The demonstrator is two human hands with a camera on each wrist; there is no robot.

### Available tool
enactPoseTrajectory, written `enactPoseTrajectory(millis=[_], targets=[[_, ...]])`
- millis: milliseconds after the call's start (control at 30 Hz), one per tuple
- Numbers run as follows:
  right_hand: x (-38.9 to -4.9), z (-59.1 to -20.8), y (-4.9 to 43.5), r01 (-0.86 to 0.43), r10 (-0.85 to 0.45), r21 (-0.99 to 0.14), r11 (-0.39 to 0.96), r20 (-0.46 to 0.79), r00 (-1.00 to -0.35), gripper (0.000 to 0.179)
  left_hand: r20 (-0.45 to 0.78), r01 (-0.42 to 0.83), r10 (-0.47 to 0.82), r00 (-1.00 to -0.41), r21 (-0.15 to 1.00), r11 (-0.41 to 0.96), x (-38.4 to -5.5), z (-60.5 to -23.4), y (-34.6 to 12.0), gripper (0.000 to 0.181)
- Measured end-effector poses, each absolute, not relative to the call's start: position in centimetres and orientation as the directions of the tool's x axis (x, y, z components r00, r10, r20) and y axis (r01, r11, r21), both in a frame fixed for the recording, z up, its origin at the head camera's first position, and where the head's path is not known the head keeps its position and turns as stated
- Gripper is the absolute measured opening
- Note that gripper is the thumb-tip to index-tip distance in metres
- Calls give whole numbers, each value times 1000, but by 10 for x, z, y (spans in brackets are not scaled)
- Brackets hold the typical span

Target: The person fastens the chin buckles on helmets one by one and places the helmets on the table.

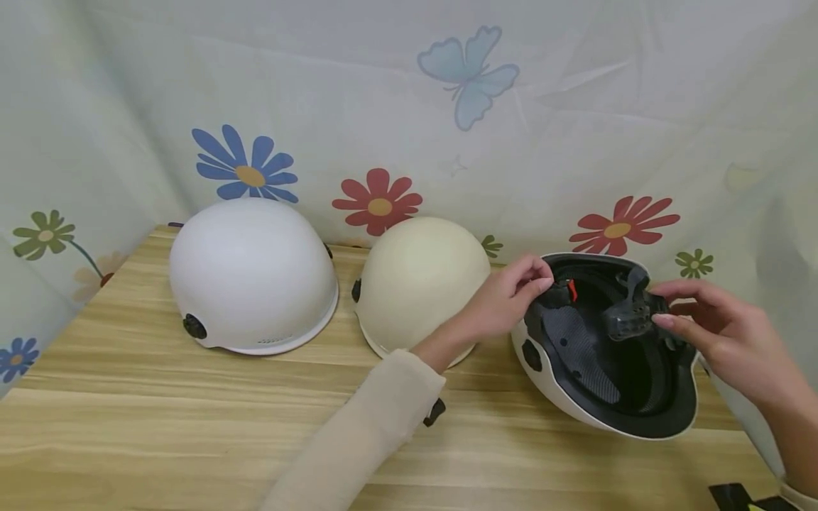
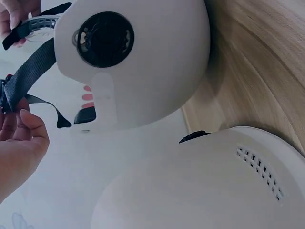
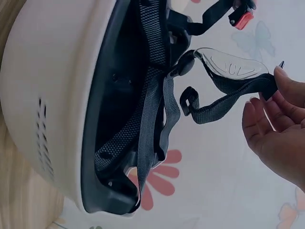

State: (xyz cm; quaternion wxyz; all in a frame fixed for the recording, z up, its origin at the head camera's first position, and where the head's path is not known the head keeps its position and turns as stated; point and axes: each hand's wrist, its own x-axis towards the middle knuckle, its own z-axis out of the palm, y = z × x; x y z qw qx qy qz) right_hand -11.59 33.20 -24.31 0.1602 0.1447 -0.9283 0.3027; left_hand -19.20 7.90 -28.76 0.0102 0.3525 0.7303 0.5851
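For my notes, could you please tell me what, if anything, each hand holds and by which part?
On the upturned helmet, the left hand pinches a strap near the red-marked buckle; the right hand pinches another strap beside a clear piece.

light: soft, even | shadows: faint on table (image 1: 160, 419) | wrist views: bluish

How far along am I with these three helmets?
Seemingly done: the white helmet and cream helmet sit dome-up, though whether they're buckled doesn't show. In hand: the upturned helmet, the left hand holding one strap near its red-marked buckle, the right hand its chin-pad strap. Left, probably: joining those straps, whose ends are apart, then turning this helmet dome-up.
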Motion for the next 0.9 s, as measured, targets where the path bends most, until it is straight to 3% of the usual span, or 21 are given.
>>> enactPoseTrajectory(millis=[233, 467, 667, 900], targets=[[-119, -241, 317, -489, -308, -514, 705, 400, -864, 39, 381, 455, 554, -740, 890, -5, -193, -290, 79, 17], [-120, -249, 308, -558, -370, -482, 675, 433, -822, 43, 305, 450, 618, -724, 889, 88, -191, -297, 77, 19], [-120, -251, 307, -545, -365, -520, 658, 413, -835, 42, 297, 469, 639, -709, 876, 114, -192, -298, 75, 17], [-122, -247, 300, -600, -414, -421, 680, 454, -789, 50, 297, 414, 657, -692, 910, 24, -195, -292, 75, 22]])
